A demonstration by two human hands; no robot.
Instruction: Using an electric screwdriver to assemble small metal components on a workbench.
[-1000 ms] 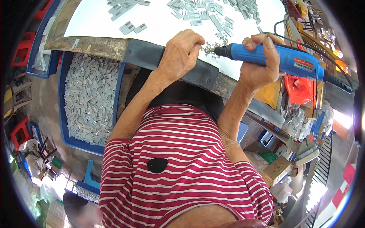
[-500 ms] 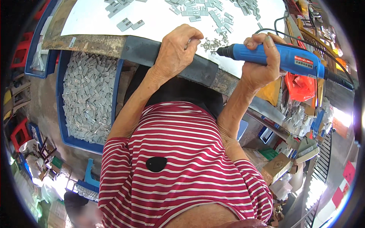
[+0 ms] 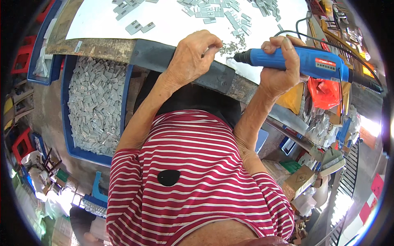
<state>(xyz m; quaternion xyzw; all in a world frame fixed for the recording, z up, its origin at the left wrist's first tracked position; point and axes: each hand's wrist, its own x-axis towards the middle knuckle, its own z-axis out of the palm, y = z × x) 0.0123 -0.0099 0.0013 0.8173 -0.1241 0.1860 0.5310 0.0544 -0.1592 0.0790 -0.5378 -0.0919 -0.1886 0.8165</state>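
A blue electric screwdriver point(image 3: 295, 61) lies almost level in my right hand point(image 3: 283, 65), its black tip pointing left over the white work surface point(image 3: 98, 20). My left hand point(image 3: 195, 55) is above the table's front edge, thumb and fingers pinched together. What they hold, if anything, is hidden. Just beyond the fingertips and the tool's tip is a spread of tiny screws point(image 3: 233, 46). Farther back lie many flat grey pieces with holes point(image 3: 211, 11), and two or three more grey pieces point(image 3: 134, 27) lie apart on the left.
Below the table at left stands a blue bin point(image 3: 63, 102) heaped with grey pieces point(image 3: 96, 102). A dark strip point(image 3: 154, 55) covers part of the table edge. The tool's black cable point(image 3: 328, 47) runs off to the right. A red plastic bag point(image 3: 324, 92) and cardboard boxes point(image 3: 299, 180) are at right.
My left hand has moved slightly right and nearer to me, still pinched. The screwdriver's tip has shifted a little to the right in my right hand.
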